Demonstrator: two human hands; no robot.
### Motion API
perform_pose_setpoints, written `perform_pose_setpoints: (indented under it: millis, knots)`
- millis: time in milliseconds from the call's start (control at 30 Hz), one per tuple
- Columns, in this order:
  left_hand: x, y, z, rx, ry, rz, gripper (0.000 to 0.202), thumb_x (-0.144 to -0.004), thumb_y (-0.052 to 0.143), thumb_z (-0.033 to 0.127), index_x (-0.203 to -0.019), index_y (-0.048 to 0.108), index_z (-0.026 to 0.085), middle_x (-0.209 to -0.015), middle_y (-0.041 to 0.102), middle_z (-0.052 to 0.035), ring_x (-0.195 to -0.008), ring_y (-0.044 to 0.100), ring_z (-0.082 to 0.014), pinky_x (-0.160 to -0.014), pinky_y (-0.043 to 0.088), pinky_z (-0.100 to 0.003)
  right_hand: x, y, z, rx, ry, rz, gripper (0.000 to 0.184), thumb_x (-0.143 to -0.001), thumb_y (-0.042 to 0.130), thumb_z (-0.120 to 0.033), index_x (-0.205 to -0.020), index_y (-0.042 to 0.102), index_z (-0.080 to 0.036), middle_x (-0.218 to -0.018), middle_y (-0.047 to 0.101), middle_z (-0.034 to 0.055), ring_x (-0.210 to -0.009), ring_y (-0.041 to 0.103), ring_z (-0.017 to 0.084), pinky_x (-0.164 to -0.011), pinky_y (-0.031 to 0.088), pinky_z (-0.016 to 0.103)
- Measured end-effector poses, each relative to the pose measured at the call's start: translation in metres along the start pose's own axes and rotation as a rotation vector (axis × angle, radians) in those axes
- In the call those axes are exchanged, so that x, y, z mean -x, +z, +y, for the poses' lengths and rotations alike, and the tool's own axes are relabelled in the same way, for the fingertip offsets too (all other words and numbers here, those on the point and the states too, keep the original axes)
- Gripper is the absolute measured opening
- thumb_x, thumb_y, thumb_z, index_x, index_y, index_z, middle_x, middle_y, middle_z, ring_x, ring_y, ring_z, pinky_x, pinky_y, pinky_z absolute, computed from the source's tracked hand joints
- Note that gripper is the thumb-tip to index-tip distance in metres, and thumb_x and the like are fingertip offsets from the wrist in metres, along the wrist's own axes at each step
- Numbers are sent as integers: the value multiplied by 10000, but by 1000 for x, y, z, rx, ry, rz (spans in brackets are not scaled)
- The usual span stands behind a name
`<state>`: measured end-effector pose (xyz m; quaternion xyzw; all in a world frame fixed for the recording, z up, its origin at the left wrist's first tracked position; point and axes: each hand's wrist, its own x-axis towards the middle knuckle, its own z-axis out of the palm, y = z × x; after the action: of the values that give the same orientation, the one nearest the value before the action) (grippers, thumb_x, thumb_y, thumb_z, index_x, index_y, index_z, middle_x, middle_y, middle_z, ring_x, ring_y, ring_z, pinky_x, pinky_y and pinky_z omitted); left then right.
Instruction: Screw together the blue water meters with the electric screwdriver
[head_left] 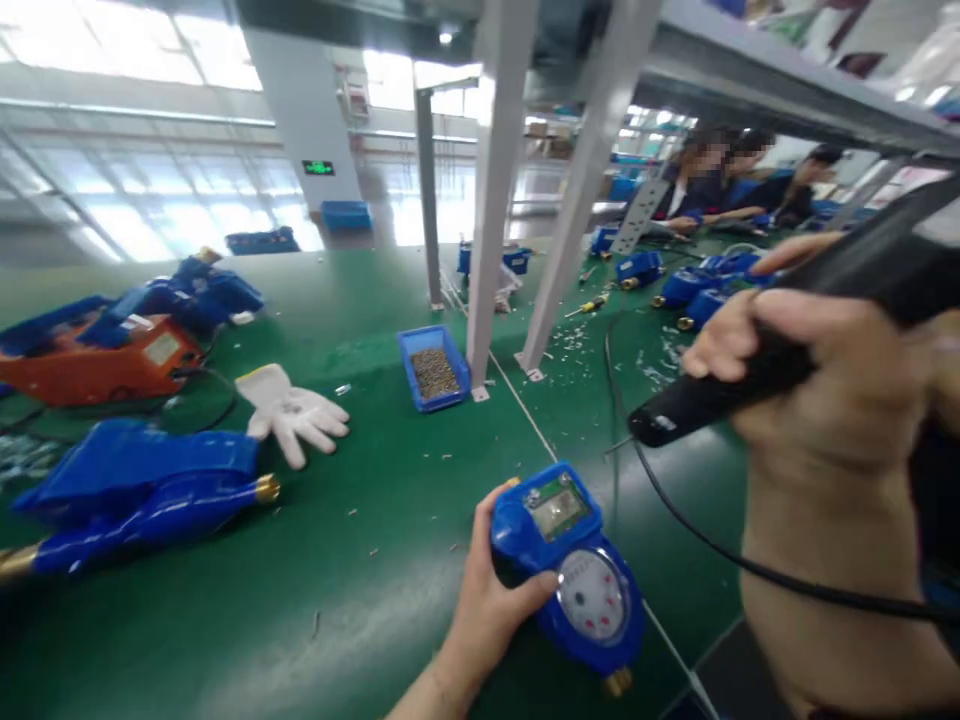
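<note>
My left hand (491,600) grips a blue water meter (600,600), fingers around its upper end and thumb beside the round dial. The meter's rectangular housing is uncovered, with a green circuit board (561,510) showing. A brass threaded end points toward me. Raised at the right, my right hand (817,350) is wrapped around a black electric screwdriver (697,400), slightly blurred. A thin rod like a bit shows at its lower end, apart from the meter. A black cable (720,545) passes below the tool. Beyond the meter stands a blue bin (420,397) of small screws.
A white glove (292,412), another blue meter (157,510) and an orange case (112,365) occupy the left. Shelf posts (491,200) rise from the green table (375,620). More meters (686,287), a yellow-handled screwdriver (592,305) and scraps lie at right. Several people sit beyond.
</note>
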<state>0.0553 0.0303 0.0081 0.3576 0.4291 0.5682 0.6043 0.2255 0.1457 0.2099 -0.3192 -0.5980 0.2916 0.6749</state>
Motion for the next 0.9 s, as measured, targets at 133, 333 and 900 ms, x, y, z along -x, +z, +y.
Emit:
perform_pose_setpoints:
  millis: [133,333,900]
  knots:
    - [-1,3,9,-43,-51,73,1061,-559,912,510,-1462,423,241,-1343,647,-128,-1252,604,-388,-1102,476,-489,14,-7,27,-190,170,-22,277,-691,753,-259,-898,573,-218,-516,539,-74,-395,469,112,-441,425,265]
    - [1,-6,-3,-142,-160,309,888,-457,922,601,-1193,659,180,-1188,731,-142,-1241,606,-434,-1122,458,-530,18,-6,51,-386,322,-92,329,-643,791,-236,-883,569,-203,-545,554,-80,-423,510,116,-438,435,263]
    - [2,-11,-8,-200,-181,354,994,-440,889,649,-1291,642,200,-1000,788,-113,-1066,698,-450,-972,581,-553,25,9,74,-337,231,-157,242,-657,789,-219,-793,589,-209,-709,533,-53,-654,466,115,-617,405,273]
